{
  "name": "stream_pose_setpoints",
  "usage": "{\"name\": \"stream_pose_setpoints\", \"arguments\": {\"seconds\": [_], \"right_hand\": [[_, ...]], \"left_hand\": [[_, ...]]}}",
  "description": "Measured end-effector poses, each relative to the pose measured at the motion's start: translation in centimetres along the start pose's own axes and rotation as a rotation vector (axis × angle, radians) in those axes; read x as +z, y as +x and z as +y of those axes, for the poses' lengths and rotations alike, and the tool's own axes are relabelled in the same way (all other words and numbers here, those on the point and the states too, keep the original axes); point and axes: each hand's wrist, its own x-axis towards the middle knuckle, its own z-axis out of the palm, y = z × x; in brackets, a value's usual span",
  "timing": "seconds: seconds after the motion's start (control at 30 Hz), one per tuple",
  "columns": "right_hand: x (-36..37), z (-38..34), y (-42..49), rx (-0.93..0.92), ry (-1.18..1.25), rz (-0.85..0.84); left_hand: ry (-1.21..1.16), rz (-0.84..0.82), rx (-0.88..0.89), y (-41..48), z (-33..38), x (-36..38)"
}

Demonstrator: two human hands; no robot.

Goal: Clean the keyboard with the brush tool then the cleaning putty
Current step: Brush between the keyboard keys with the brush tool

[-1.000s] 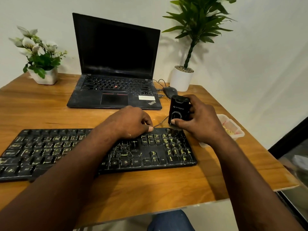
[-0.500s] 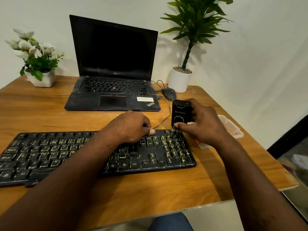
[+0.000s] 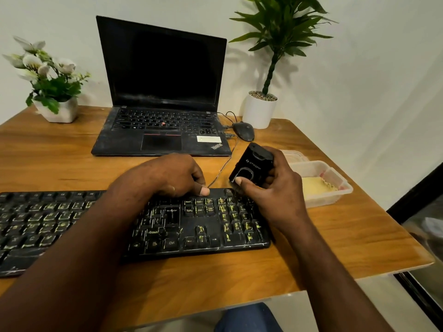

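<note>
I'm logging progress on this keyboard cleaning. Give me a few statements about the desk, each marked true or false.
1. The right hand grips the black boxy brush tool. True.
2. The tool is at the left end of the black yellow-lettered keyboard. False: it is at its far right corner.
3. The yellow cleaning putty lies in the clear plastic tub. True.
4. The left hand holds the putty. False: it grips the keyboard's far edge.
5. The black laptop has a lit screen. False: it is dark.
</note>
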Motion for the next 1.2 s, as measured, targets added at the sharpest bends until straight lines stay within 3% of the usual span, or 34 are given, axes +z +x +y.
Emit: {"name": "stream_pose_setpoints", "arguments": {"seconds": [0.17,0.27,0.4,0.57,0.67,0.83,1.03,1.13,1.2], "right_hand": [[0.8,0.0,1.1,0.061,0.158,-0.063],[1.2,0.1,1.2,0.036,0.115,-0.149],[1.5,0.6,1.4,0.012,0.025,-0.105],[1.2,0.8,1.1,0.071,0.107,-0.164],[1.3,0.8,1.3,0.088,0.048,-0.089],[0.8,0.6,0.2,0.152,0.272,-0.122],[0.9,1.0,0.4,0.127,0.154,-0.001],[1.0,0.9,-0.1,0.089,0.169,-0.075],[1.2,0.8,0.0,0.029,0.046,-0.08]], "left_hand": [[-0.038,-0.007,-0.014,-0.2,-0.1,-0.2],[-0.071,0.002,-0.016,-0.2,0.0,-0.1],[-0.135,-0.006,-0.026,-0.3,-0.1,-0.1],[-0.167,-0.009,-0.02,-0.5,0.0,-0.1],[-0.17,-0.008,-0.03,-0.5,0.0,-0.1],[-0.18,-0.017,-0.028,-0.5,-0.1,0.0],[-0.188,-0.009,-0.035,-0.5,-0.1,0.0],[-0.193,-0.018,-0.038,-0.5,-0.1,0.1],[-0.191,-0.018,-0.04,-0.4,0.0,0.1]]}}
